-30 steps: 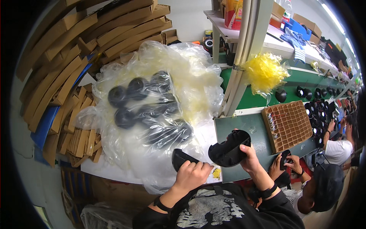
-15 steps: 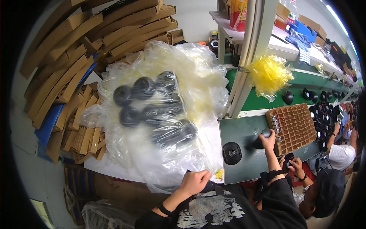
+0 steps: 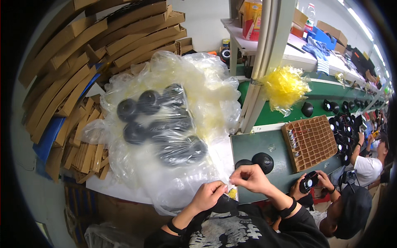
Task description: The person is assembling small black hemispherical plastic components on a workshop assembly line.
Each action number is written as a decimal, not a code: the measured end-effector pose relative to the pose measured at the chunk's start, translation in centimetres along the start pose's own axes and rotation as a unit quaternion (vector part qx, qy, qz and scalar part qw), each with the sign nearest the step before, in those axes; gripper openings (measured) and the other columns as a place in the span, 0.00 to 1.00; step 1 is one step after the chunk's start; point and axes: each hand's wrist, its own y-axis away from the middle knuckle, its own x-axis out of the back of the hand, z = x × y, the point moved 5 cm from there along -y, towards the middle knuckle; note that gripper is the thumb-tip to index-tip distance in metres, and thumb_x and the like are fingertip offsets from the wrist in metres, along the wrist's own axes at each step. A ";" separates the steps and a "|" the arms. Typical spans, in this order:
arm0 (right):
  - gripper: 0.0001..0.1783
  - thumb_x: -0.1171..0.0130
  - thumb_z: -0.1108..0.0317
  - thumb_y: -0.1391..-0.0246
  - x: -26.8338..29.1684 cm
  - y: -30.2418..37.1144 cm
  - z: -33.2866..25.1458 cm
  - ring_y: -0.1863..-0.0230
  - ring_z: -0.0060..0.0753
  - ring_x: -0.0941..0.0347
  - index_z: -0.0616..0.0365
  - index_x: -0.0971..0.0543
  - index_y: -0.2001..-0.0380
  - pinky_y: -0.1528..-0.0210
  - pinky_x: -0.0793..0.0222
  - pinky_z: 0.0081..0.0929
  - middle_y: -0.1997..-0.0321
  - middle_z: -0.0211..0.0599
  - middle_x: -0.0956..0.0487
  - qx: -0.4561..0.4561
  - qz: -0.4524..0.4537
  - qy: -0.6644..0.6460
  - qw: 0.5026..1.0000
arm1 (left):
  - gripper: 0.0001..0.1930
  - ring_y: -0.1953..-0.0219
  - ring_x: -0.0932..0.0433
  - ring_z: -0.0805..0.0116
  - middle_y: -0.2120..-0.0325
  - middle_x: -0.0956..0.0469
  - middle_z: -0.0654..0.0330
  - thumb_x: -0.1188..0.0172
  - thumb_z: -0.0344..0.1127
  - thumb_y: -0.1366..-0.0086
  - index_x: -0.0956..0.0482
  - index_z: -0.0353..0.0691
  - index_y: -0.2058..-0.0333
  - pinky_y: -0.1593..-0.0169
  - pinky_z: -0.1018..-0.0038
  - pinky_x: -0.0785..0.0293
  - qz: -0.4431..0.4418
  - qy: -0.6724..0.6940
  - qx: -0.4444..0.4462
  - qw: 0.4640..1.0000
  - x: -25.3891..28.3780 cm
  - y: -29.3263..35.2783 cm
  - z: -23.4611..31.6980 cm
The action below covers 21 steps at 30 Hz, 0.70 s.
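My left hand is closed in a pinch at the front edge of the table, beside a large clear plastic bag. My right hand is close to its fingertips, also pinching. What either pinch holds, if anything, is too small to make out. Just beyond my right hand, two black domed covers lie side by side on the dark green mat: a round cover and a cover partly behind my hand. Several black round parts show through the plastic bag.
A cardboard divider crate stands on the mat's right. Yellow film strips hang on the post. Cardboard pieces are stacked at left. At right, a co-worker in a black cap holds a black round speaker-like part.
My right hand has let go of a black domed cover, now beside the other one, and has come left to my left hand. The view has shifted slightly. The co-worker's part shows more plainly.
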 end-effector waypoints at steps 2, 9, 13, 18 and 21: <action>0.03 0.37 0.76 0.53 1.0 1.0 -3.9 0.67 0.23 0.26 0.62 0.21 0.72 0.65 0.31 0.20 0.71 0.32 0.22 0.120 0.061 0.079 0.988 | 0.15 0.73 0.33 0.83 0.73 0.26 0.67 0.52 0.34 0.35 0.26 0.31 0.55 0.66 0.85 0.36 0.081 0.021 -0.081 0.993 0.2 0.3 0.7; 0.08 0.40 0.69 0.45 18.1 4.0 -11.7 0.75 0.10 0.38 0.60 0.26 0.73 0.71 0.42 0.11 0.76 0.21 0.30 0.317 0.543 0.161 0.761 | 0.18 0.80 0.30 0.81 0.82 0.30 0.69 0.55 0.39 0.35 0.30 0.36 0.50 0.73 0.85 0.33 0.229 0.401 -0.027 0.886 6.4 2.6 -3.8; 0.10 0.39 0.67 0.46 24.9 -1.5 -8.4 0.74 0.10 0.37 0.62 0.26 0.66 0.75 0.42 0.09 0.75 0.21 0.30 0.300 0.531 0.090 0.787 | 0.18 0.82 0.26 0.77 0.86 0.28 0.67 0.58 0.47 0.31 0.30 0.37 0.57 0.74 0.81 0.29 0.281 0.539 -0.001 0.794 5.8 1.2 -1.5; 0.17 0.43 0.59 0.42 23.4 -0.1 -5.0 0.79 0.11 0.45 0.58 0.34 0.61 0.81 0.49 0.10 0.75 0.22 0.37 0.276 0.591 0.027 0.758 | 0.20 0.87 0.38 0.80 0.89 0.34 0.68 0.62 0.48 0.30 0.31 0.36 0.60 0.80 0.82 0.41 0.287 0.357 -0.084 0.885 6.2 2.3 -0.5; 0.10 0.45 0.63 0.43 11.0 0.5 -2.4 0.76 0.17 0.42 0.54 0.34 0.70 0.76 0.42 0.18 0.76 0.24 0.38 0.296 0.443 0.030 0.845 | 0.21 0.85 0.42 0.82 0.88 0.37 0.70 0.62 0.48 0.30 0.27 0.35 0.63 0.78 0.82 0.48 0.340 0.217 -0.109 0.909 5.8 3.3 0.9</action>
